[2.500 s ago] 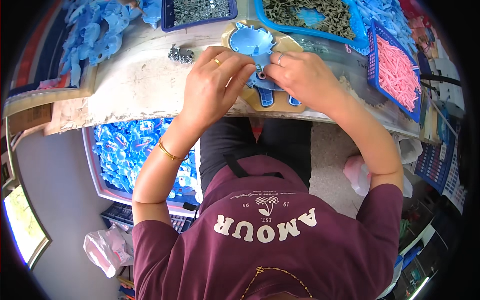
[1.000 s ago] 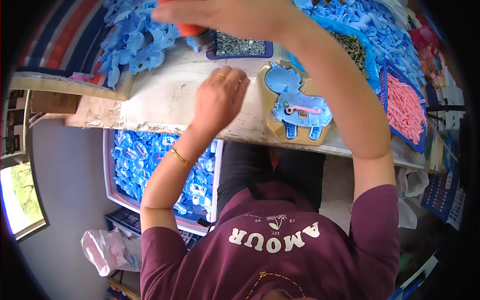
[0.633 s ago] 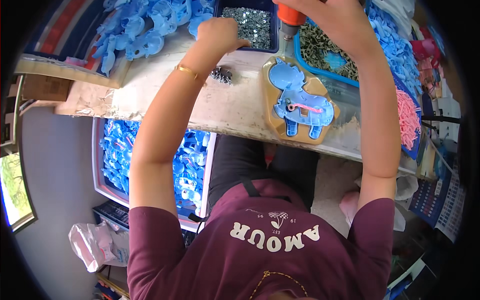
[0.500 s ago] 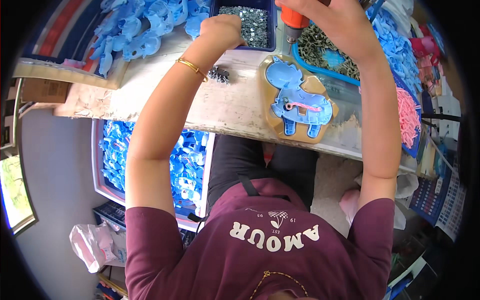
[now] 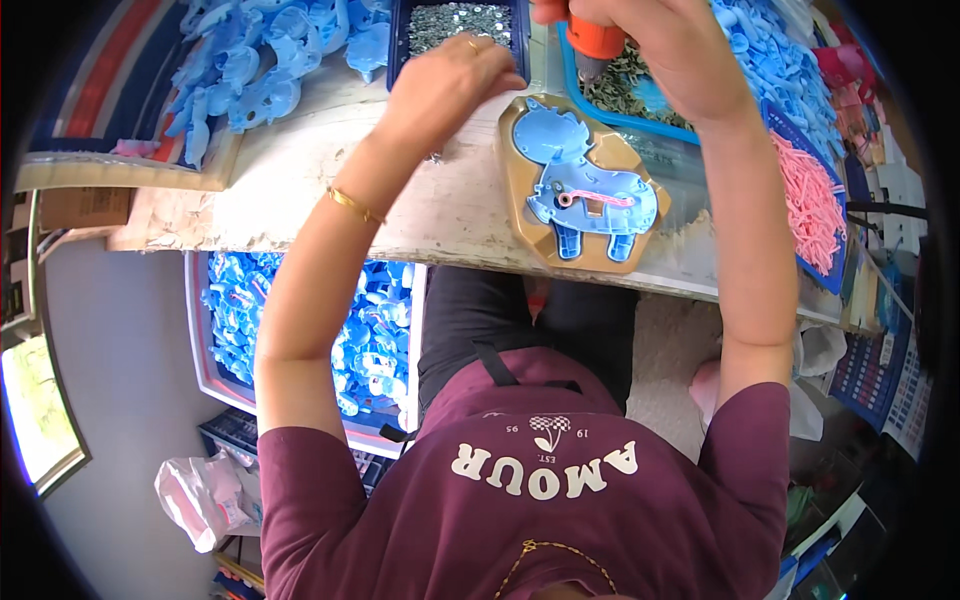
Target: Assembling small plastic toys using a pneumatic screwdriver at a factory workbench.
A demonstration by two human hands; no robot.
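My left hand [image 5: 448, 85] hangs in front of a dark blue tray [image 5: 523, 45] of small shiny metal pieces, fingers drawn together; anything pinched in them is too small to make out. At the top right my right hand [image 5: 675, 45] is closed round an orange power screwdriver [image 5: 597, 40], its tip pointing down. Between the hands, nearer me, a blue animal-shaped plastic shell half [image 5: 618, 182] lies in a tan holder [image 5: 518, 190]. Across the shell lies a pink strip [image 5: 605, 199]. My left wrist mostly hides a little pile of dark bits.
Blue plastic parts [image 5: 265, 70] are heaped at the back left, more blue parts [image 5: 765, 60] at the back right. A teal-rimmed bin [image 5: 640, 122] holds dark metal pieces. Pink sticks [image 5: 808, 205] fill a blue basket. Below the table edge stands a crate [image 5: 413, 330] of blue parts.
My left hand has come back from the tray toward me and to the right. The screwdriver in my right hand has shifted slightly. The shell stays in its holder.
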